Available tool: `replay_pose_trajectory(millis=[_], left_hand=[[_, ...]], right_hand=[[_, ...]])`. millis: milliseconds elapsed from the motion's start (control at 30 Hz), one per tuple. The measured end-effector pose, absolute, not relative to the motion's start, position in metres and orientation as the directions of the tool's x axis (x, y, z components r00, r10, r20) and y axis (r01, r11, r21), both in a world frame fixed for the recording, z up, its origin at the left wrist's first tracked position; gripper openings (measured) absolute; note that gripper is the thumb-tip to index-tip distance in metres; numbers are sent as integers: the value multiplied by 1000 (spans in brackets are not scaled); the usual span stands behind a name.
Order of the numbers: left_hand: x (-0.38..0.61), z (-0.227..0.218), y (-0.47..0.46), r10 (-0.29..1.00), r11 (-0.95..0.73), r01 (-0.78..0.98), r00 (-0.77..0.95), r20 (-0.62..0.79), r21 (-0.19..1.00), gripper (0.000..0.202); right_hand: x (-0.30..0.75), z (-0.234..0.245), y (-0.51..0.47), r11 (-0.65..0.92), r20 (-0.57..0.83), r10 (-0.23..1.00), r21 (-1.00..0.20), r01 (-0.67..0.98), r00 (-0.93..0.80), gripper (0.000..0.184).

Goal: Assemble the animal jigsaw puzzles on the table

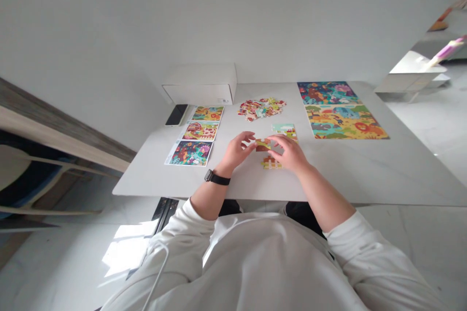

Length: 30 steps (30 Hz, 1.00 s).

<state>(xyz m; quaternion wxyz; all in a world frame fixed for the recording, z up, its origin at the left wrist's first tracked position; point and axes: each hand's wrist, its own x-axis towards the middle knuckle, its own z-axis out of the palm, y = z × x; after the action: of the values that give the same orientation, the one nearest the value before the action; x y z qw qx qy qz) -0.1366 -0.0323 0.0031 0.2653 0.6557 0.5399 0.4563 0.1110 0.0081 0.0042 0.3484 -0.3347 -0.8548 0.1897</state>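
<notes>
Between my two hands is a brown and yellow-green jigsaw puzzle piece, possibly more than one joined. My left hand, with a black watch at the wrist, pinches its left side. The fingers of my right hand grip its right side. Just below lies a joined bit of puzzle with an orange and white fence pattern, partly behind my right thumb. Beyond my right hand is another assembled puzzle section in light blue and green, its lower part covered by the hand. A heap of loose puzzle pieces lies farther back.
At the left lies a sheet with three printed pictures, near a phone and a white box. Two finished-looking colourful puzzle pictures lie at the back right of the white table. A wall stands behind.
</notes>
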Motion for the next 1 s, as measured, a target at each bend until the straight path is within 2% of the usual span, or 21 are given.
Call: replay_pose_trajectory(millis=[67,133,233,333,433,767,1000], left_hand=[[-135,7,-36,912,-383,573,112,394,724,45],[-133,11,-39,892,-435,642,212,399,631,47],[-130,13,-40,887,-450,687,268,377,570,39],[-130,14,-40,870,-485,667,300,392,566,33],[-135,16,-40,856,-513,629,328,400,584,37],[-153,28,-44,828,-548,586,481,288,597,34],[-155,26,-44,807,-554,617,562,179,559,33]], right_hand=[[111,5,8,693,450,714,-564,449,-536,46],[111,6,9,687,438,719,-569,453,-540,46],[111,5,10,687,432,716,-574,445,-548,45],[111,2,11,703,432,696,-575,419,-574,44],[113,1,13,709,429,681,-587,390,-593,46],[117,-2,21,626,360,765,-608,488,-534,21],[115,3,17,616,308,768,-593,518,-561,19]])
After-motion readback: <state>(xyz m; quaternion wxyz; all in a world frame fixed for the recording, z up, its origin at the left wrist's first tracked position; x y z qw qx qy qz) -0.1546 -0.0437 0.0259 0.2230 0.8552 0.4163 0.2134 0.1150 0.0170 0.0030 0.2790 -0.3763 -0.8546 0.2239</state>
